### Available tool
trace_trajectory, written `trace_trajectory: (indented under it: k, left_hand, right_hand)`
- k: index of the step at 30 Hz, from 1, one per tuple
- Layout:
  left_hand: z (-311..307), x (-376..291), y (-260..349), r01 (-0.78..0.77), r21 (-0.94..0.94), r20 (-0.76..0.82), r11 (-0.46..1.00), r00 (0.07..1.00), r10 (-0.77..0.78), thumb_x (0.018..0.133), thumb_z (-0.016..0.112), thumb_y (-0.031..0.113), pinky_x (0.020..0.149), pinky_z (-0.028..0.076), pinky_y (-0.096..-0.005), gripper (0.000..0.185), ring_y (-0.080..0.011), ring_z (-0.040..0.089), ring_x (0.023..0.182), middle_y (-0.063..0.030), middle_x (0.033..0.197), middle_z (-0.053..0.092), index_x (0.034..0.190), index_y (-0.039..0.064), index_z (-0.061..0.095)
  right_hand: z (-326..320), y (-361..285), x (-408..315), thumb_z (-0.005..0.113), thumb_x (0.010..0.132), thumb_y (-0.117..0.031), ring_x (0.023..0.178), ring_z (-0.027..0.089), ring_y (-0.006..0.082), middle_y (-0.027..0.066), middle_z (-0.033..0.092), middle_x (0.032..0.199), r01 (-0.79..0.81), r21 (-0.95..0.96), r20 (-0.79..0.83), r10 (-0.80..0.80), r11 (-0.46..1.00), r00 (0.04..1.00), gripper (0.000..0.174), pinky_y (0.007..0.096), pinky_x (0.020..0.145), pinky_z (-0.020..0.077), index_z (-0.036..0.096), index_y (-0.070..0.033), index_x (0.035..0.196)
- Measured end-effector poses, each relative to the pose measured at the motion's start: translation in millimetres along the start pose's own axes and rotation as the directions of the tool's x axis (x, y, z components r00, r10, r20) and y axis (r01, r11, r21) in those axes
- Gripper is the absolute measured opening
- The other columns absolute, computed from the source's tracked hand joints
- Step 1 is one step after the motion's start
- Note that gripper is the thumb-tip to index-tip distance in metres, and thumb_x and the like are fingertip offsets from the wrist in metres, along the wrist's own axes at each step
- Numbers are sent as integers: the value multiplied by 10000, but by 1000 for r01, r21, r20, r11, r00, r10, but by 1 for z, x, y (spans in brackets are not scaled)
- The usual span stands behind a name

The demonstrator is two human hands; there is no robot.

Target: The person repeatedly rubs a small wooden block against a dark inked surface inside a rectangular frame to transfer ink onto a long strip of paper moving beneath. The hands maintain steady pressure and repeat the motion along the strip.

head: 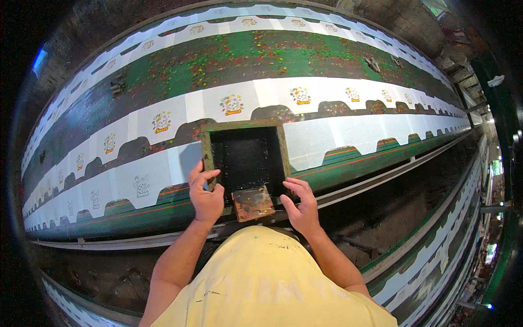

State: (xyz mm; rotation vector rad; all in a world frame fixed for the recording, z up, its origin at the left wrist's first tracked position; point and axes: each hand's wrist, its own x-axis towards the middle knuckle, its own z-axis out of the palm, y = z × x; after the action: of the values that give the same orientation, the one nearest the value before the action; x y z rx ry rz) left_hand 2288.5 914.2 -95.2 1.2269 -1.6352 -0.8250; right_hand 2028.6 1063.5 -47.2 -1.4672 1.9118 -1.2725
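Note:
Before me a wooden-framed printing screen (285,149) with dark mesh lies over the nearest row of white fabric pieces (347,128). My left hand (207,196) is around the left rail of its frame, with thumb and forefinger over the inner edge. My right hand (301,204) is at the lower right of the frame, fingertips on the rail and thumb bent inward; part of the rail is hidden under it. A stained wooden squeegee block (253,203) rests at the screen's near end, between my hands. Pieces left of the screen bear dark outline prints (141,186).
Behind the screen runs a row of pieces with coloured cartoon prints (231,105). The long green printing table (318,53) is speckled with paint; crumpled scraps (372,64) lie on it. A metal rail (392,169) follows its near edge. Another table (408,282) stands behind me at right.

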Motion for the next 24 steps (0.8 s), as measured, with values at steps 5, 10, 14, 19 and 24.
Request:
trace_trajectory:
  k: [5,10,14,19,24]
  left_hand:
    - [109,-11,36,-32,-2,-27,999,999,32,783,742,-111,1289,425,-495,397,-426,597,1507,-271,1606,636,1116,83,840]
    - [178,-27,62,72,-26,-23,997,997,-73,800,756,-83,1285,432,-492,384,-423,569,1536,-281,1622,613,1132,86,849]
    - [194,-32,66,129,-26,-19,991,991,-130,832,760,-69,1306,422,-475,376,-411,572,1571,-281,1636,623,1166,82,844]
    - [197,-29,66,153,-25,-4,988,988,-153,833,750,-79,1290,440,-464,379,-393,582,1564,-266,1636,629,1170,66,844]
    - [199,-28,62,185,-31,27,982,983,-184,839,775,-56,1292,444,-472,374,-409,581,1550,-295,1624,618,1176,85,852]
  right_hand:
    - [-82,58,13,869,955,-91,1354,661,396,199,737,1446,49,-87,-40,-52,995,998,417,496,1183,508,776,-22,1356]
    - [-144,90,25,871,945,-64,1364,648,427,189,721,1435,117,-181,-7,-120,977,993,406,523,1184,512,766,-36,1336]
    - [-165,86,34,915,890,-86,1394,637,443,182,716,1410,346,-220,190,-308,912,932,433,547,1172,524,777,-60,1299]
    - [-154,72,47,907,864,-157,1366,655,420,165,719,1394,565,-219,465,-424,796,777,468,537,1127,542,779,-60,1304]
    - [-137,61,67,792,909,-90,1214,692,357,142,741,1312,624,-281,584,-386,729,714,412,492,1023,559,773,-54,1319]
